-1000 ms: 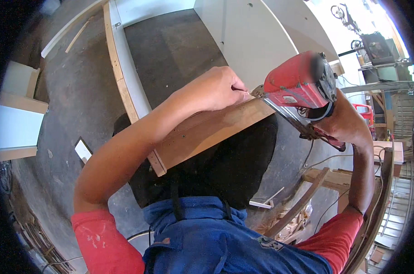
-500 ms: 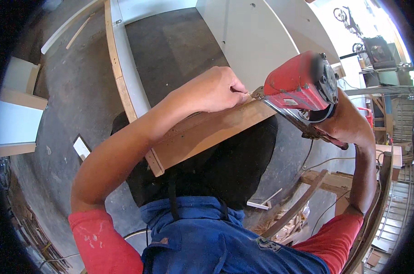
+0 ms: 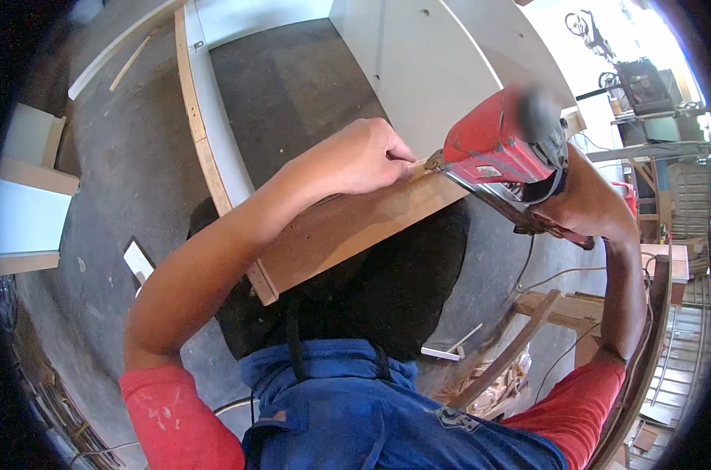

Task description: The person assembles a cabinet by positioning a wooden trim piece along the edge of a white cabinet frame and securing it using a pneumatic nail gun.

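Note:
A red pneumatic nail gun (image 3: pixel 481 145) is gripped by my right hand (image 3: pixel 578 202), my fingers closed around its handle. Its nose rests at the upper edge of a brown wooden board (image 3: pixel 347 244), near the board's right end. Just left of that nose, my left hand (image 3: pixel 371 160) is closed on the board's upper edge, thumb and fingertips together. My palm hides part of the edge. The board is one side of a large frame with white panels (image 3: pixel 410 70) and a long wooden side rail (image 3: pixel 202 149), lying across my lap.
White panels with wooden edging (image 3: pixel 30 207) stand at the left. A thin wood strip (image 3: pixel 132 61) lies on the grey floor. On the right, a hose (image 3: pixel 563 274) runs past a wooden beam (image 3: pixel 512 348), with wood scraps (image 3: pixel 500 384) close by. A small white offcut (image 3: pixel 138 260) lies left.
The nail gun and both hands have shifted slightly left in view, as has the frame. The grips look the same, and the nose stays against the board's edge.

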Available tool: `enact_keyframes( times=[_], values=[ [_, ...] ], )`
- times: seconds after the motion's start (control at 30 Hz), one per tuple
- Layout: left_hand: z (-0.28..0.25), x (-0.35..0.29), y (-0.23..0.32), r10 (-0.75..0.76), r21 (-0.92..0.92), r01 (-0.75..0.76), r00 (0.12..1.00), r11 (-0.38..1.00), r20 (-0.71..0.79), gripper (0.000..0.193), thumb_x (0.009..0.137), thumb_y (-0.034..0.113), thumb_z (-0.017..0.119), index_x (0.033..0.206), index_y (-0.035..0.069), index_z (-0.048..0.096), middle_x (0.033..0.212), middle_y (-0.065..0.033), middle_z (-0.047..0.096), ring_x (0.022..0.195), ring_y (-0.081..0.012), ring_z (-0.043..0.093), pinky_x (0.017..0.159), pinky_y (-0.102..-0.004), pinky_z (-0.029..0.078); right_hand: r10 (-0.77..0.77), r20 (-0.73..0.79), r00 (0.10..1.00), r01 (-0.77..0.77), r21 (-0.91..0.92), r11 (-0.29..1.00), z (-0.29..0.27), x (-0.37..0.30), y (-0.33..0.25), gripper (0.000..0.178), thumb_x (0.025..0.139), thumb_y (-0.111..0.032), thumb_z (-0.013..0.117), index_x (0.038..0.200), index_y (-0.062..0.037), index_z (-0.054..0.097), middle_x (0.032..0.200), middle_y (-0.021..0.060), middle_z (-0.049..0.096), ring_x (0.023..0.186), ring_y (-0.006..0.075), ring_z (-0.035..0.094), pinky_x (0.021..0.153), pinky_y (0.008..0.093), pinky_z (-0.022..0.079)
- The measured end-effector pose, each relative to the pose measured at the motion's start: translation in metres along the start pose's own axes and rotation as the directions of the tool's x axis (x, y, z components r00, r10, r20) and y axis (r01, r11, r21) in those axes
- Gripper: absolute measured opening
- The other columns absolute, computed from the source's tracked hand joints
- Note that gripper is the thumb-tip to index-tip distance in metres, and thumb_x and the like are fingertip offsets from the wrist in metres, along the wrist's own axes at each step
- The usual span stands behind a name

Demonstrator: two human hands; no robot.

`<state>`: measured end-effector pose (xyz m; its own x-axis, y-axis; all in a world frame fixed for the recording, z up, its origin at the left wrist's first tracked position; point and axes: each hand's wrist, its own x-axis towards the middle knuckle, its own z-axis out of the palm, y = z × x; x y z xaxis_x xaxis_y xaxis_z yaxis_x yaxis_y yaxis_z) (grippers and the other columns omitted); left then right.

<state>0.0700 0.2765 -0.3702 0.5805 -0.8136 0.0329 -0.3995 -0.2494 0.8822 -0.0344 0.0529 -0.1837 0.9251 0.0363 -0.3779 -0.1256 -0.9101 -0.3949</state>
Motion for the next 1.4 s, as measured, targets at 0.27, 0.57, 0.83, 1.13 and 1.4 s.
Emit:
enact_keyframes(
  times=[0.27,0.57,0.83,1.13,1.4],
  values=[
    [-0.001,0.001,0.003,-0.043,-0.022,0.043,0.999,0.999,0.025,0.026,0.095,0.023,0.068,0.116,0.008,0.075,0.1,-0.0201,0.076,0.082,-0.0262,0.074,0.079,-0.0376,0.055,0.049,0.023,0.999,-0.051,0.1,0.994,0.003,-0.001,0.004,0.04,0.074,-0.008,0.076,0.111,0.0047,0.067,0.096,0.0096,0.074,0.084,0.0136,0.062,0.081,0.0332,0.052],
    [0.0,0.002,0.002,-0.062,-0.026,0.062,0.998,0.998,0.015,0.025,0.095,0.022,0.067,0.114,0.007,0.076,0.098,-0.0209,0.076,0.084,-0.0272,0.075,0.079,-0.0376,0.056,0.118,0.041,0.992,-0.12,0.038,0.992,-0.005,0.003,0.021,0.044,0.071,-0.006,0.076,0.112,0.0044,0.067,0.094,0.0079,0.071,0.086,0.0106,0.061,0.08,0.0304,0.053],
    [0.002,-0.001,0.003,-0.041,0.023,0.04,0.999,0.999,0.015,0.026,0.095,0.023,0.067,0.114,0.008,0.076,0.101,-0.0195,0.076,0.087,-0.0289,0.075,0.081,-0.0381,0.056,-0.137,-0.127,0.982,0.139,0.008,0.99,0.005,-0.002,0.024,0.05,0.071,-0.007,0.076,0.118,0.0058,0.066,0.101,0.0111,0.073,0.089,0.0139,0.063,0.086,0.0321,0.053],
    [0.0,-0.002,-0.007,0.017,0.023,-0.018,0.999,1.0,0.039,0.034,0.098,0.018,0.059,0.127,0.005,0.069,0.11,-0.0222,0.074,0.096,-0.0289,0.074,0.089,-0.0376,0.054,0.284,-0.013,0.959,-0.283,0.052,0.958,0.014,-0.052,0.009,0.036,0.074,-0.01,0.074,0.107,0.0033,0.068,0.08,0.0104,0.071,0.07,0.0143,0.063,0.068,0.0329,0.054],
    [0.017,0.013,-0.025,0.155,0.073,-0.158,0.987,0.985,0.038,0.041,0.097,0.013,0.047,0.131,-0.002,0.063,0.114,-0.0298,0.069,0.102,-0.0422,0.069,0.091,-0.0463,0.052,0.638,-0.309,0.706,-0.499,0.423,0.757,0.04,-0.163,0.056,0.017,0.086,-0.014,0.07,0.1,-0.0042,0.07,0.071,-0.0006,0.065,0.063,0.0048,0.057,0.053,0.0293,0.046]
  ],
)
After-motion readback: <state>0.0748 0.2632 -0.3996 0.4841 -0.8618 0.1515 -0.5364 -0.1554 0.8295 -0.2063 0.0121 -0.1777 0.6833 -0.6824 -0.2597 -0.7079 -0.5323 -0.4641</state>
